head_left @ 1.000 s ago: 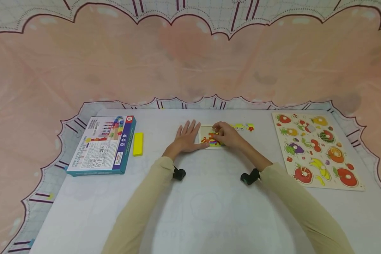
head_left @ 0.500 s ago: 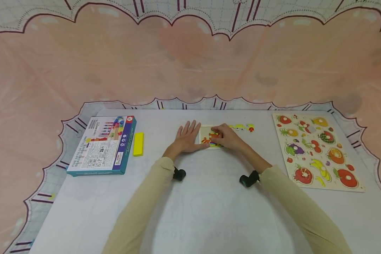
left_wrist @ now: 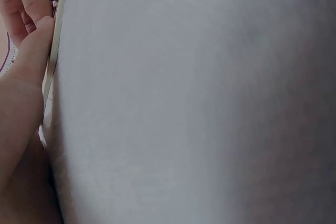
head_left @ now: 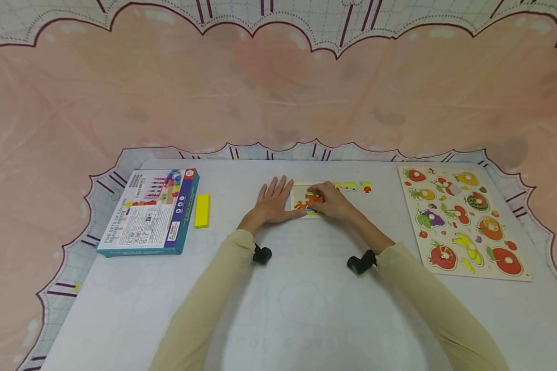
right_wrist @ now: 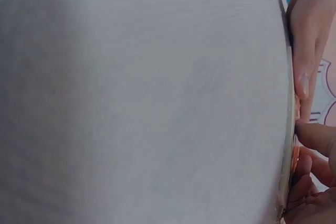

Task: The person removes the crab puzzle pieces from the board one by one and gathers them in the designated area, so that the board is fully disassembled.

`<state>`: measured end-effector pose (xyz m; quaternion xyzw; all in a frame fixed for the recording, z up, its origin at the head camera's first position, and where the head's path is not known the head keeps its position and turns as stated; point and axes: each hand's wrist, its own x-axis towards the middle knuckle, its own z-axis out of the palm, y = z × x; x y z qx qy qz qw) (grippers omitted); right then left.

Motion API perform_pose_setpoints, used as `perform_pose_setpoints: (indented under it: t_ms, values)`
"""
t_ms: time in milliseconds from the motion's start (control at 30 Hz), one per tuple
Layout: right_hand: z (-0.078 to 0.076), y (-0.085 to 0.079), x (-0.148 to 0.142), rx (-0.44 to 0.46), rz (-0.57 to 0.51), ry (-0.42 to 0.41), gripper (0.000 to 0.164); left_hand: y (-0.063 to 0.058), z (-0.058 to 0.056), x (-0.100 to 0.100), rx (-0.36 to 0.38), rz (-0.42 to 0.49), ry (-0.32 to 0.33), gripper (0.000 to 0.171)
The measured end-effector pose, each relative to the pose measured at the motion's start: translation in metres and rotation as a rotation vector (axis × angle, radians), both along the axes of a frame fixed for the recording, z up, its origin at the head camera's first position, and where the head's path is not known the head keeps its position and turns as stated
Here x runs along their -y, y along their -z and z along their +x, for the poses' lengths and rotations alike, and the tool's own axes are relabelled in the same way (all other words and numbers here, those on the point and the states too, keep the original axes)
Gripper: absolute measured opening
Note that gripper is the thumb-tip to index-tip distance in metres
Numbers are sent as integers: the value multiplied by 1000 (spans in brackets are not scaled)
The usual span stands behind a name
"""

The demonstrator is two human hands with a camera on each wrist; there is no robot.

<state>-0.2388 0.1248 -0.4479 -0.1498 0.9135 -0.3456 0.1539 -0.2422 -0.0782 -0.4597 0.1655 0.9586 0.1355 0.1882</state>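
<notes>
In the head view, my left hand (head_left: 272, 201) lies flat with fingers spread at the left edge of a small pale wooden puzzle board (head_left: 299, 190). Its thumb rests on the board's near side. My right hand (head_left: 332, 202) is over the board's right part, its thumb and fingers curled round an orange puzzle piece (head_left: 313, 198); the hand partly hides it. In the right wrist view, the orange piece (right_wrist: 295, 156) shows between thumb and fingers at the thin board edge (right_wrist: 290, 129). The left wrist view catches the left thumb (left_wrist: 37, 51) along that edge.
A row of small colourful pieces (head_left: 353, 186) lies just behind the right hand. To the left are a bead-toy box (head_left: 153, 214) and a yellow block (head_left: 202, 211). A fruit puzzle board (head_left: 466, 221) lies on the right of the white table (head_left: 301, 309).
My right hand has shifted slightly left and nearer over the board, and it now covers more of the multicoloured area beneath. The left hand stays in place.
</notes>
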Motion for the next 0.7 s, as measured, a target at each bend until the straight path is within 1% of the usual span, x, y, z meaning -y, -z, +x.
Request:
perform_pose_setpoints:
  t_ms: [200,433,700]
  values:
    - [3,-4,2,2,-12,9,46,-1,1,0,2,2,-1,101]
    - [5,-7,3,-10,-31,12,45,-1,-1,0,11,-6,-6,101]
    - [6,-9,3,-29,-38,1,45,-3,0,0,19,-11,-5,101]
